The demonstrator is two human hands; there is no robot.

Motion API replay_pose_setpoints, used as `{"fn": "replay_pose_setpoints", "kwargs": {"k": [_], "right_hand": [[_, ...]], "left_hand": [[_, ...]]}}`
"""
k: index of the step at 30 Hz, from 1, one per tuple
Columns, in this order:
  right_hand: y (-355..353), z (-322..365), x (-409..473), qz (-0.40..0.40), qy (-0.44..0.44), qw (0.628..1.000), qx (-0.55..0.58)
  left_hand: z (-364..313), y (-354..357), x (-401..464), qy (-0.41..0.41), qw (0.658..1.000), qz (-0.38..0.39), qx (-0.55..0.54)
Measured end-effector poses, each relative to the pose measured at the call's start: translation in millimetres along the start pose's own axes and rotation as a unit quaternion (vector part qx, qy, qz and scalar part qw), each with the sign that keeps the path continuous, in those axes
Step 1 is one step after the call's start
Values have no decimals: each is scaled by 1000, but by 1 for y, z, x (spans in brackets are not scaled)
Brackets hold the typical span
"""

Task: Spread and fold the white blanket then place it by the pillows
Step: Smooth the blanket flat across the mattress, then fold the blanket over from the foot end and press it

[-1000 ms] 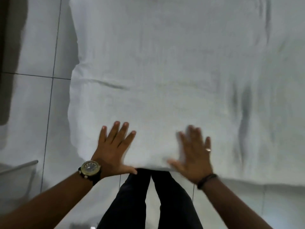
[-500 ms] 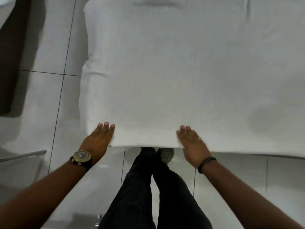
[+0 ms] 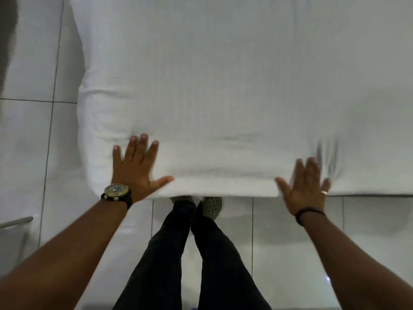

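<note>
The white blanket point(image 3: 223, 86) lies spread flat over the bed and fills most of the view; its near edge runs across the middle of the frame. My left hand point(image 3: 136, 166), with a watch on the wrist, presses flat on the blanket near its front left corner, fingers spread. My right hand point(image 3: 306, 186), wearing a ring and a black wristband, lies flat on the near edge further right, fingers straight and blurred. Small creases show in the cloth just beyond the right fingers. No pillows are in view.
White floor tiles point(image 3: 29, 142) run along the left side and in front of the bed. My legs in dark trousers point(image 3: 178, 253) and a perforated shoe point(image 3: 212, 205) stand at the bed's near edge. A grey bar point(image 3: 15, 221) pokes in at the left.
Both hands moved apart and forward onto the blanket: the left pressed further onto the cloth, the right slid out to the right along the near edge. The view shifted slightly.
</note>
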State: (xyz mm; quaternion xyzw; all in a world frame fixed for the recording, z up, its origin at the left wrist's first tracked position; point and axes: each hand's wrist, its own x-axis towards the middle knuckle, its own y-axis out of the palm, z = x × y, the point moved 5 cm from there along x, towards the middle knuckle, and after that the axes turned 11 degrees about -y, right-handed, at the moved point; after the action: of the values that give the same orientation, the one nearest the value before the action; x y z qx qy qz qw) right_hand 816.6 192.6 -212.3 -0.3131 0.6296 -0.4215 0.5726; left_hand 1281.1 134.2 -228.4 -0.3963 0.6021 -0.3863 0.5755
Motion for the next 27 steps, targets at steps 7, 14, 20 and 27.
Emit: {"fn": "replay_pose_setpoints", "kwargs": {"k": [7, 14, 20, 27], "right_hand": [[-38, 170, 10, -87, -57, 989, 107], [-18, 336, 58, -101, 4, 983, 150], [-4, 348, 75, -221, 65, 970, 80], [7, 342, 82, -281, 98, 952, 73]], "left_hand": [[12, -27, 2, 11, 999, 38, 5], [42, -50, 81, 202, 978, -46, 16], [61, -65, 151, 357, 923, -142, 33], [27, -74, 212, 373, 916, -83, 120]]}}
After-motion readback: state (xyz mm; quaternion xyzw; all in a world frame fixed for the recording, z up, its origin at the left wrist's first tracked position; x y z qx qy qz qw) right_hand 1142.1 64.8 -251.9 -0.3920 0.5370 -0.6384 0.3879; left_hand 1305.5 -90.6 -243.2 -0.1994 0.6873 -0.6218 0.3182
